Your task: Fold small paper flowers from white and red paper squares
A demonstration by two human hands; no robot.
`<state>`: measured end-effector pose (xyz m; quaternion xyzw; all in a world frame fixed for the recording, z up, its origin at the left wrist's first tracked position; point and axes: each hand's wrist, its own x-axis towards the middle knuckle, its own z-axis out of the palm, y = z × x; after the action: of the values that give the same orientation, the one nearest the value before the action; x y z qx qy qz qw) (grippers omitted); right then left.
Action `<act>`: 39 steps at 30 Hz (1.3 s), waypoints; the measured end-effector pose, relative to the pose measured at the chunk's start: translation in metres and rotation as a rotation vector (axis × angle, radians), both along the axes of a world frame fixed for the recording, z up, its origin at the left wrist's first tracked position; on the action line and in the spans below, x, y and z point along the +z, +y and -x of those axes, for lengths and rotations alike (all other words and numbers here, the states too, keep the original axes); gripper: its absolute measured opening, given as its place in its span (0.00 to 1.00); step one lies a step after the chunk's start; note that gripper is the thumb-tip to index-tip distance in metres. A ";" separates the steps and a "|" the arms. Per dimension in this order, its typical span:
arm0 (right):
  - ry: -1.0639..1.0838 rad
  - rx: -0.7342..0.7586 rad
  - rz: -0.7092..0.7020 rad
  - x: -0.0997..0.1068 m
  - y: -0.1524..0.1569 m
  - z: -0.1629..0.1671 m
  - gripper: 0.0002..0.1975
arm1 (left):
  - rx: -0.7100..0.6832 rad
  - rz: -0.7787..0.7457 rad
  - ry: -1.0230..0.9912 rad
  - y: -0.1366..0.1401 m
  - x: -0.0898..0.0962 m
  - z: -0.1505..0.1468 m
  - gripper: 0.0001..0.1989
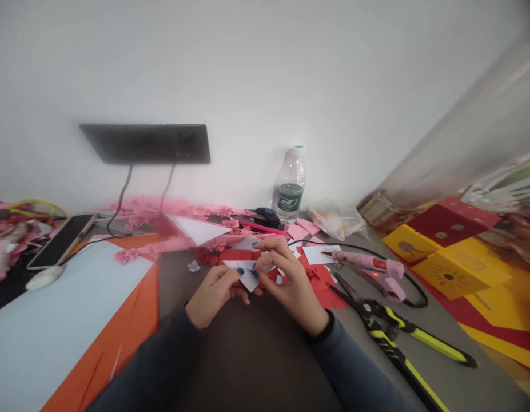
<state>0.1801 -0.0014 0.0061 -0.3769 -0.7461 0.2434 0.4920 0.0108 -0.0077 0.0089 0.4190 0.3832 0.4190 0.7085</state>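
A small piece of white paper (pixel 248 280), folded to a triangle with its tip pointing down, is held between both hands above the grey table. My left hand (pixel 215 292) pinches its left side, thumb on top and fingers curled underneath. My right hand (pixel 290 280) is closed on its right side, thumb and fingertips meeting at the paper. Just behind the hands lie red paper pieces (pixel 325 283) and scraps. A pink hot glue gun (pixel 376 266) rests to the right of my right hand, its nozzle near a white paper square (pixel 318 254).
Large shears (pixel 367 309) lie open at right, beyond them yellow and red paper boxes (pixel 457 269). A water bottle (pixel 290 189) stands by the wall near pink paper flowers (pixel 140 214). White sheet (pixel 76 320), orange paper (pixel 140 303) and a phone (pixel 63 240) occupy the left.
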 end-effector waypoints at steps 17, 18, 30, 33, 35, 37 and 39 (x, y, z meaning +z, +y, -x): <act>-0.084 0.044 -0.097 0.003 0.000 -0.002 0.03 | -0.007 -0.095 0.068 0.001 -0.002 0.004 0.18; -0.073 0.042 -0.089 0.002 0.000 -0.002 0.03 | -0.020 -0.109 0.088 0.001 -0.002 0.004 0.18; -0.231 -0.008 -0.335 0.003 0.001 -0.010 0.04 | 0.027 0.056 -0.083 -0.005 0.004 -0.001 0.18; -0.233 0.011 -0.359 0.005 0.003 -0.012 0.04 | 0.055 0.037 -0.094 -0.005 0.002 0.000 0.18; -0.232 0.023 -0.353 0.005 0.004 -0.012 0.03 | 0.064 0.006 -0.069 -0.003 -0.002 0.001 0.19; -0.236 0.039 -0.319 0.006 0.003 -0.011 0.04 | 0.058 -0.037 -0.006 -0.002 -0.006 0.003 0.20; -0.200 0.055 -0.244 0.007 0.002 -0.010 0.05 | 0.040 -0.092 0.065 0.000 -0.008 0.005 0.19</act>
<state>0.1900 0.0004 0.0127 -0.3158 -0.8255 0.1257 0.4506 0.0061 -0.0077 0.0005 0.4568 0.3948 0.4364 0.6671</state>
